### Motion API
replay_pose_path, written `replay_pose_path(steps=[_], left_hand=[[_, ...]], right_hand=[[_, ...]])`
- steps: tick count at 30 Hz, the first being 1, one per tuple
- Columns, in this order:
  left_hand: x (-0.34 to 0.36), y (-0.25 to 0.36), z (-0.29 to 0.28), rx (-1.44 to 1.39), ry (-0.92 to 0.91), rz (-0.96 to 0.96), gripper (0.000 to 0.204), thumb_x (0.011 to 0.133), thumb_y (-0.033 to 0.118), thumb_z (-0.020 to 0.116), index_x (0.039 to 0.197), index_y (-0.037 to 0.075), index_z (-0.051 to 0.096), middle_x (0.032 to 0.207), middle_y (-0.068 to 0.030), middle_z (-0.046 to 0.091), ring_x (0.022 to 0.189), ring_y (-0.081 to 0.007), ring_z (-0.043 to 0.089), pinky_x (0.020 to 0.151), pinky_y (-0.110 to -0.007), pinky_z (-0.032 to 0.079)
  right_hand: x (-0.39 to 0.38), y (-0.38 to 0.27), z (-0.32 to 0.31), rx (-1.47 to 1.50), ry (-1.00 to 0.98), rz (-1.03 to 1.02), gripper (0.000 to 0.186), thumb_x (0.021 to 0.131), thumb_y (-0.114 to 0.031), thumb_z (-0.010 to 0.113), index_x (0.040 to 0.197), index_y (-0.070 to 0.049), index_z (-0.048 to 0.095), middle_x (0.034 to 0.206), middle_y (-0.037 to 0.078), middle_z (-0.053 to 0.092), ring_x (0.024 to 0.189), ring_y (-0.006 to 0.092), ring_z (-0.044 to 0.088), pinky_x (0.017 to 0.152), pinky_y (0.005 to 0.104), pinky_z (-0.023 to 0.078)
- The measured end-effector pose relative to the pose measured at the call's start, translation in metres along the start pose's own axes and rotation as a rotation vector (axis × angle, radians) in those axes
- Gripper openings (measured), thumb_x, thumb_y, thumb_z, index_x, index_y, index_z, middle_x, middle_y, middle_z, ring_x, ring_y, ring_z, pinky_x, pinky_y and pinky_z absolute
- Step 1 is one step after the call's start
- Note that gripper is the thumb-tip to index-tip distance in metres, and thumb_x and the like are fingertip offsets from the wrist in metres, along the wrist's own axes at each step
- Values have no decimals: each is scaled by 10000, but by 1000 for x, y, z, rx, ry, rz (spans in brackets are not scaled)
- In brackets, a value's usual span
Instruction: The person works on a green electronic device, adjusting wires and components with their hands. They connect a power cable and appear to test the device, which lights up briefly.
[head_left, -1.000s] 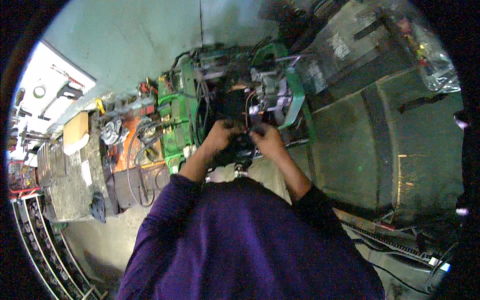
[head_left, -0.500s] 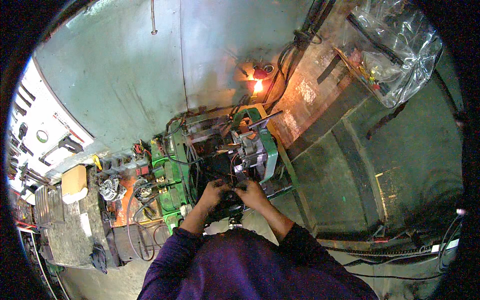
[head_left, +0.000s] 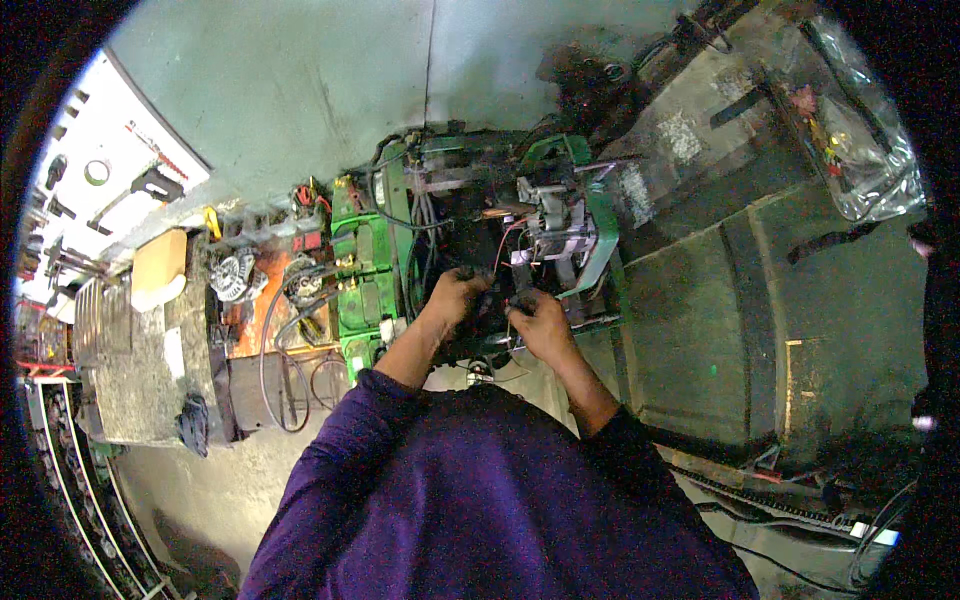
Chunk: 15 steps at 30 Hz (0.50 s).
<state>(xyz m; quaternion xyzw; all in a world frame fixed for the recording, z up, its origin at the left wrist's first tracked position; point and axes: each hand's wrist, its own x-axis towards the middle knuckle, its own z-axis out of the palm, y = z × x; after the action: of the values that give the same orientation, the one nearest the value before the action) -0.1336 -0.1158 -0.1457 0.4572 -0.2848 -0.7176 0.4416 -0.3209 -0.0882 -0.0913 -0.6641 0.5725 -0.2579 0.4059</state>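
Both of my hands are over the near side of a green-framed machine (head_left: 603, 245) with its dark inside exposed. My left hand (head_left: 458, 298) is closed, fingertips pinched over the dark cavity; what they hold is too small and dark to make out. Close to its right, my right hand (head_left: 542, 325) is also pinched, with a small thing at its fingertips that I cannot name. The two hands are slightly apart. A thin reddish wire (head_left: 499, 247) curves down toward the fingers. Beside it sits a grey metal assembly (head_left: 560, 220) in the frame.
On the left, a workbench (head_left: 125, 390) carries an alternator (head_left: 235, 277), a second round part (head_left: 303, 280) with cables and a cardboard piece (head_left: 160, 268). Green housings (head_left: 365, 285) adjoin the machine. Tools hang on a white board (head_left: 120, 185). A clear plastic bag (head_left: 875, 180) lies far right.
The bright lamp glow behind the machine has gone, leaving that area dark. The view has shifted, so the machine sits higher. My hands have moved slightly apart.
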Motion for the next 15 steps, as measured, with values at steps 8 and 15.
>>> replay_pose_path(steps=[8,15], left_hand=[[-36,-8,0,-416,-53,-320,286,954,259,551,1117,50,657,997,-74,681,845,-200,644,790,-338,526],[-70,5,18,-133,-72,-123,216,938,136,636,1098,-8,652,976,-71,689,816,-172,654,732,-321,543]], right_hand=[[11,-3,21,-33,137,-182,217,866,-122,673,1011,38,654,889,142,691,762,233,669,729,344,533],[-1,23,37,513,87,181,145,892,-100,658,1012,-21,681,881,54,684,750,165,655,684,308,526]])
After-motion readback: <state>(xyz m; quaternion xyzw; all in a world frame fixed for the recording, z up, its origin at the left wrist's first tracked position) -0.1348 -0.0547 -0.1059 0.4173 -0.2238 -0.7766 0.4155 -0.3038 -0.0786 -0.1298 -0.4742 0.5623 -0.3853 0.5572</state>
